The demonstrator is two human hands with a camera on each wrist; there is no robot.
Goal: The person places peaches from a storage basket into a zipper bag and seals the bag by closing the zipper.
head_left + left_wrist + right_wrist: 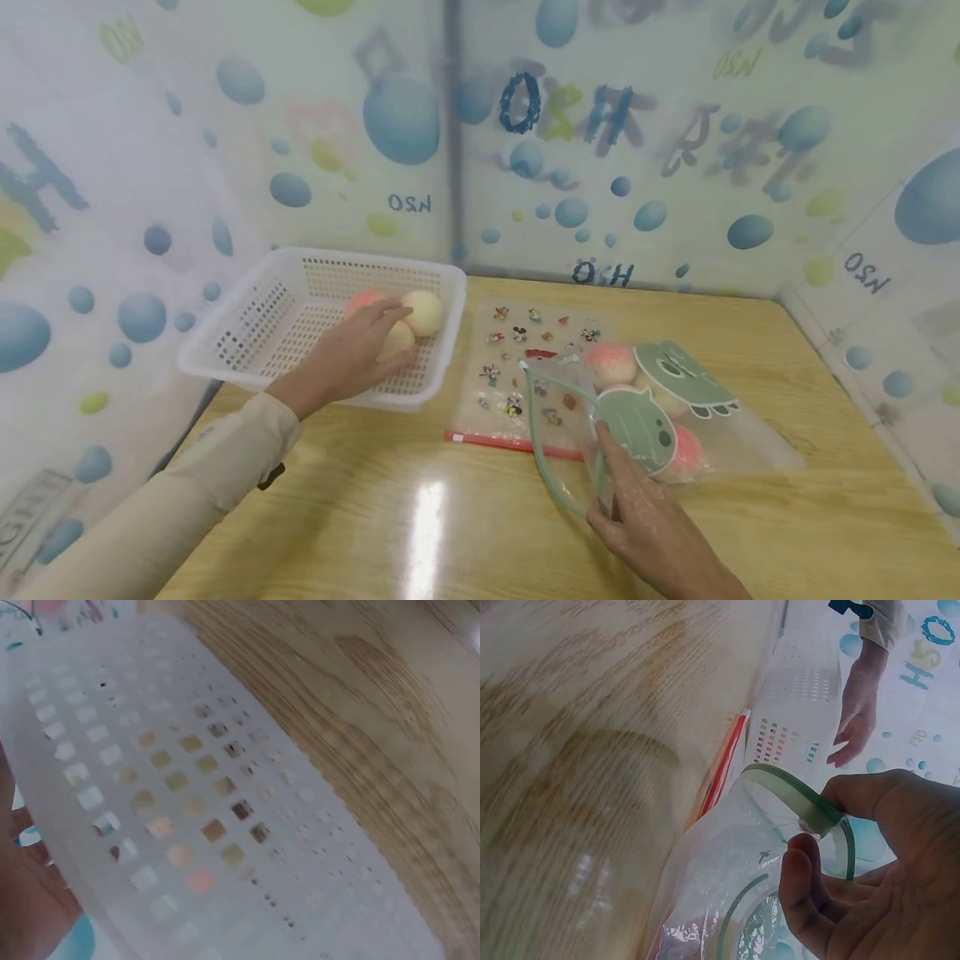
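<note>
My left hand (356, 354) is over the white plastic basket (198, 354), fingers spread and loosely bent above a pale yellow, peach-like ball (399, 340). Beside that ball lie another pale one (423, 312) and a pink one (365, 302), partly hidden by the hand. My right hand (652, 517) pinches the green-edged mouth of a clear zip bag (791, 796), holding it agape toward the basket. Inside the bag are pink and pale balls (611, 364), partly covered by green cartoon prints. In the left wrist view, the basket wall hides most of the left hand (34, 900).
Flat on the wooden table (337, 517), between basket and green-edged bag, lies another clear bag (480, 392) with small cartoon prints and a red zip. The green-edged bag overlaps it. Behind stands a patterned curtain wall (495, 225) with blue dots and letters.
</note>
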